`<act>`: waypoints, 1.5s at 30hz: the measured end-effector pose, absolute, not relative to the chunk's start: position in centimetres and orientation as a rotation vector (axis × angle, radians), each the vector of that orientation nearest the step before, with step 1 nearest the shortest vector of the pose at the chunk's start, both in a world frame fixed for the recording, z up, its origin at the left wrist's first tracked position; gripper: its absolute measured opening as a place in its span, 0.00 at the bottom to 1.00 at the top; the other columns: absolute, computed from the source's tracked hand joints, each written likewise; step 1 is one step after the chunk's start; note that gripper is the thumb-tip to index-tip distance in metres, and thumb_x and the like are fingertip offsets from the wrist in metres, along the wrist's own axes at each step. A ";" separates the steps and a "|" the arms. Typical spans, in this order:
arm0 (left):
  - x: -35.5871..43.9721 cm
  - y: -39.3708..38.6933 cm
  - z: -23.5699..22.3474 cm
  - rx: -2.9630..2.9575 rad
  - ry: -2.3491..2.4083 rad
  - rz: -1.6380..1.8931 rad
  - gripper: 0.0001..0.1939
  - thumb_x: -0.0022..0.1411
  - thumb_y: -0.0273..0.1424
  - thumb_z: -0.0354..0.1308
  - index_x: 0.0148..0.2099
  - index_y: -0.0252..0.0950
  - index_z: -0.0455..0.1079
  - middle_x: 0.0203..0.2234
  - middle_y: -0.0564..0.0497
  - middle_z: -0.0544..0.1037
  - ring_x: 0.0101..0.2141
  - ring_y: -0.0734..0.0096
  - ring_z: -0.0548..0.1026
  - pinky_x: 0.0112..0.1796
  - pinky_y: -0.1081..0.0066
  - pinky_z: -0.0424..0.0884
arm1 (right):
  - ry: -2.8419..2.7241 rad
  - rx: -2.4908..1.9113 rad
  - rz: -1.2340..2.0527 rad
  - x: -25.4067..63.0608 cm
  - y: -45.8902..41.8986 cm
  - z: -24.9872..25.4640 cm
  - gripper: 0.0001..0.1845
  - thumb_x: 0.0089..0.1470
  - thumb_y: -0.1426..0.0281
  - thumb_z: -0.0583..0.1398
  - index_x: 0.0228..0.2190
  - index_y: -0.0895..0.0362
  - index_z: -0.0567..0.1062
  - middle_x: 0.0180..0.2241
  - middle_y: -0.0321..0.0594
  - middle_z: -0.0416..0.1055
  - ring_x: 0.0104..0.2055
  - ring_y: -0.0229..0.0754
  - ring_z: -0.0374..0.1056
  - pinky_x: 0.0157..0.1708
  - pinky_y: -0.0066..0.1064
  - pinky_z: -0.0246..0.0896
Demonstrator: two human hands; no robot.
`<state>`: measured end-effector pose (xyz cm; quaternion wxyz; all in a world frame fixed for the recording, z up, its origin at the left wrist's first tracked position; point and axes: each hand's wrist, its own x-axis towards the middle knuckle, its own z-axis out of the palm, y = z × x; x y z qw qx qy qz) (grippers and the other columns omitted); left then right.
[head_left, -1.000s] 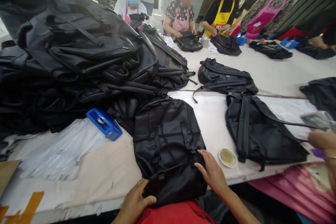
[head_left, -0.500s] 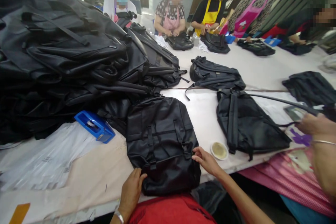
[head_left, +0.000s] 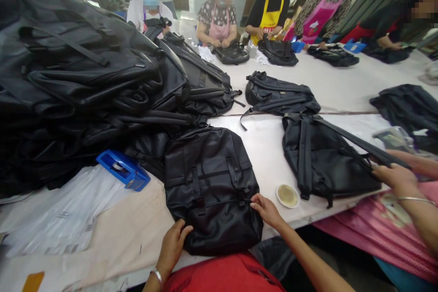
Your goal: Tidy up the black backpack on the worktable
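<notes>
A black backpack [head_left: 210,187] lies flat on the white table [head_left: 267,155] right in front of me, straps and buckles facing up. My left hand [head_left: 173,246] grips its lower left corner, thumb on the fabric. My right hand [head_left: 265,210] pinches the bag's right edge beside a buckle, fingers curled on it. A small round dish [head_left: 288,195] with a yellowish pad sits just right of that hand.
A tall heap of black backpacks [head_left: 85,82] fills the left. A blue tape dispenser [head_left: 123,170] and clear plastic bags [head_left: 58,214] lie before it. A neighbour's hand [head_left: 393,178] at right holds a strap of another backpack [head_left: 325,159]. Several people work at the far end.
My right hand drew back from the bag's top surface to its right edge and closed on it. My left hand shifted along the lower corner. The neighbour's hand took up a strap.
</notes>
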<state>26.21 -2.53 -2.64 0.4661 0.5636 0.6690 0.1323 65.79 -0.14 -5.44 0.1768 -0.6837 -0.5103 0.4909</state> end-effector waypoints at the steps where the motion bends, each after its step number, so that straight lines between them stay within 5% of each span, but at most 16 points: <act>1: 26.2 -2.3 -2.5 1.369 1.628 0.333 0.19 0.61 0.49 0.51 0.29 0.40 0.59 0.25 0.56 0.67 0.30 0.67 0.66 0.35 0.68 0.60 | -1.457 -1.940 1.378 65.8 -0.2 -5.7 0.11 0.51 0.61 0.56 0.33 0.55 0.69 0.29 0.35 0.70 0.33 0.41 0.66 0.37 0.32 0.59; 8: 24.3 0.2 -1.1 1.199 1.373 0.292 0.18 0.58 0.45 0.53 0.26 0.38 0.55 0.22 0.58 0.56 0.28 0.72 0.57 0.31 0.70 0.55 | -1.415 -1.903 1.446 65.9 -0.6 -7.0 0.15 0.51 0.57 0.57 0.35 0.55 0.69 0.29 0.36 0.70 0.33 0.41 0.66 0.37 0.34 0.60; 21: 20.9 0.8 -0.8 1.137 1.297 0.204 0.17 0.54 0.42 0.56 0.25 0.38 0.53 0.20 0.60 0.53 0.25 0.75 0.53 0.29 0.70 0.49 | -1.422 -1.849 1.531 63.3 -1.0 -8.1 0.15 0.51 0.57 0.57 0.35 0.55 0.67 0.29 0.36 0.69 0.33 0.41 0.66 0.36 0.34 0.61; 30: 19.0 0.5 -2.3 1.176 1.274 0.132 0.25 0.54 0.54 0.54 0.26 0.40 0.50 0.23 0.59 0.50 0.27 0.72 0.52 0.31 0.69 0.51 | -1.531 -1.879 1.614 61.9 1.4 -5.9 0.07 0.46 0.71 0.60 0.31 0.58 0.71 0.24 0.31 0.67 0.26 0.33 0.60 0.27 0.24 0.52; 36: 18.4 1.1 -2.6 1.236 1.287 0.083 0.25 0.54 0.55 0.53 0.25 0.40 0.51 0.22 0.58 0.54 0.27 0.71 0.57 0.31 0.69 0.55 | -1.583 -1.937 1.589 61.4 1.5 -5.9 0.07 0.47 0.72 0.60 0.32 0.58 0.71 0.25 0.32 0.68 0.27 0.33 0.61 0.28 0.24 0.53; 41: 19.2 4.3 4.3 1.636 1.402 -0.071 0.17 0.60 0.49 0.52 0.33 0.40 0.67 0.28 0.53 0.73 0.32 0.64 0.71 0.36 0.67 0.62 | -1.719 -2.015 1.340 59.6 1.2 -1.0 0.03 0.50 0.73 0.58 0.31 0.56 0.70 0.29 0.36 0.70 0.33 0.38 0.64 0.34 0.28 0.55; 45: 23.7 7.8 8.1 1.875 1.352 0.118 0.16 0.67 0.42 0.42 0.39 0.43 0.68 0.37 0.51 0.75 0.39 0.64 0.73 0.43 0.66 0.66 | -1.803 -1.898 1.038 54.9 1.9 3.0 0.09 0.61 0.68 0.50 0.37 0.53 0.70 0.37 0.38 0.72 0.40 0.40 0.68 0.41 0.30 0.58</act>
